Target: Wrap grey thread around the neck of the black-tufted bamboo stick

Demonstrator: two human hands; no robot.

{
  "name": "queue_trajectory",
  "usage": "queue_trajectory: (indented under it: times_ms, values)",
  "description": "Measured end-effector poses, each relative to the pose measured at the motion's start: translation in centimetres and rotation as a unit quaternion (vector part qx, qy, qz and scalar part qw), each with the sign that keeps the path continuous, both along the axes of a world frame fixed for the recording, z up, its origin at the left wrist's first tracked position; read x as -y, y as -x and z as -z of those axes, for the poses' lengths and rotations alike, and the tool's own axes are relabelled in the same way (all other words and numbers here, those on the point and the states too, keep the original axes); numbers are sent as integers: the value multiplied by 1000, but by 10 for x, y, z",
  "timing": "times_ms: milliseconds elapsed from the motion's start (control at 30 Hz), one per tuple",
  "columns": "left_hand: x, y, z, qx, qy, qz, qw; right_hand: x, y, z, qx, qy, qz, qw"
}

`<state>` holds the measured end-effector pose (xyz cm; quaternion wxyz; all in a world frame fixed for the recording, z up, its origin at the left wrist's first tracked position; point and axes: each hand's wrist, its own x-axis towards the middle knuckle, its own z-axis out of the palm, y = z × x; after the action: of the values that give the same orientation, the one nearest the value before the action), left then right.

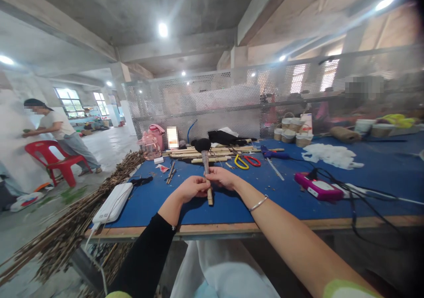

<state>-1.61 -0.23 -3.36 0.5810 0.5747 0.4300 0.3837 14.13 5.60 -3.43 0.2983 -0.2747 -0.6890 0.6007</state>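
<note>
A short stick (pixel 210 198) with a greyish upper part and a round black lump (pixel 202 145) at its far end points away from me over the blue table. My left hand (pixel 191 188) is closed on the lower part of the stick, thumb and fingers pinched together. My right hand (pixel 222 177) pinches it slightly higher, from the other side. Beyond my hands lie several pale sticks (pixel 188 154). Scissors with one yellow and one red handle (pixel 241 162) rest to the right, beside a blue glue gun (pixel 275 154).
A white power strip (pixel 113 203) lies at the left; a magenta power socket (pixel 318 187) with black cables is right. White crumpled plastic (pixel 331 155), small buckets (pixel 296 132) and a pink bag (pixel 155 135) stand farther back. Dry twigs (pixel 96 200) line the left edge; a person stands behind a red chair (pixel 54 156).
</note>
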Motion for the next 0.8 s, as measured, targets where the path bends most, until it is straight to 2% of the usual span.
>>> queue_trajectory:
  times_ms: [333,667,800]
  values:
    - [-5,-1,7,-61,-20,-61,996,3,4,1,0,-13,17,1000]
    - [1,3,-4,-15,20,-3,1000,0,0,1,-7,27,-28,999]
    - [0,0,-2,-15,32,-18,999,-1,1,3,-7,19,-21,1000]
